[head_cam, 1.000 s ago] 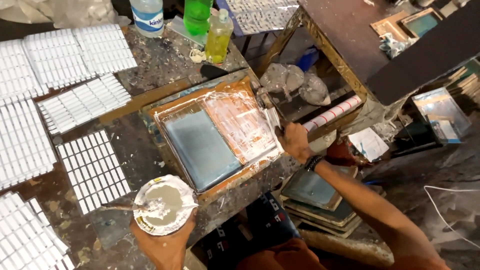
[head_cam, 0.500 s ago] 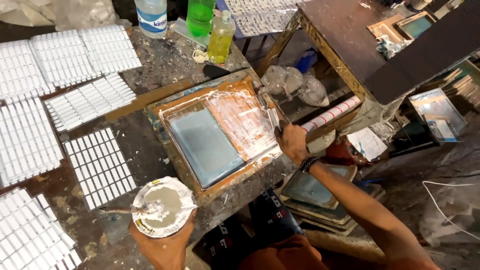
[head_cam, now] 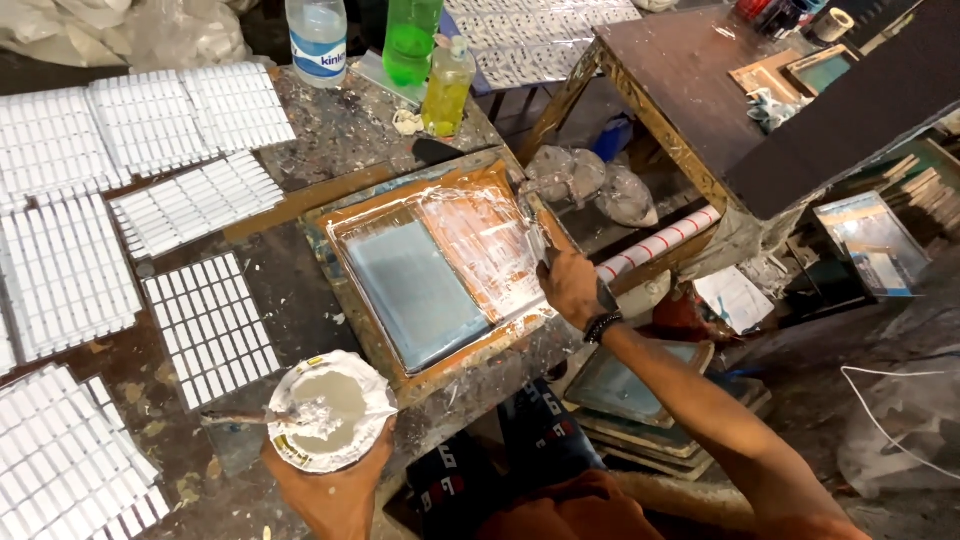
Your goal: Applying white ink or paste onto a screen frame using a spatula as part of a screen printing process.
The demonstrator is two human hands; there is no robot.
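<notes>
A paint-spattered workbench (head_cam: 330, 140) fills the view, in a cluttered workshop with a dark wooden table (head_cam: 700, 90) to the right. Nearest, the left hand (head_cam: 325, 485) cups a round tin (head_cam: 330, 408) of white paste from below, fingers wrapped round its underside; a stick (head_cam: 245, 418) lies across the rim, its end in the paste. Just beyond, a wooden screen frame (head_cam: 440, 265) lies flat on the bench, its mesh grey on the left and smeared white on the right. The right hand (head_cam: 572, 288), a dark bead band at the wrist, is clenched on a squeegee (head_cam: 535, 240) pressed against the frame's right inner edge, at the white smear. Left of the frame, sheets of small white strips (head_cam: 210, 325) lie in rows over the bench. At the far edge stand a clear bottle (head_cam: 316, 40), a green bottle (head_cam: 410, 40) and a yellow bottle (head_cam: 447, 90). Below the bench, right of the arm, more frames (head_cam: 640, 385) are stacked on the floor.
</notes>
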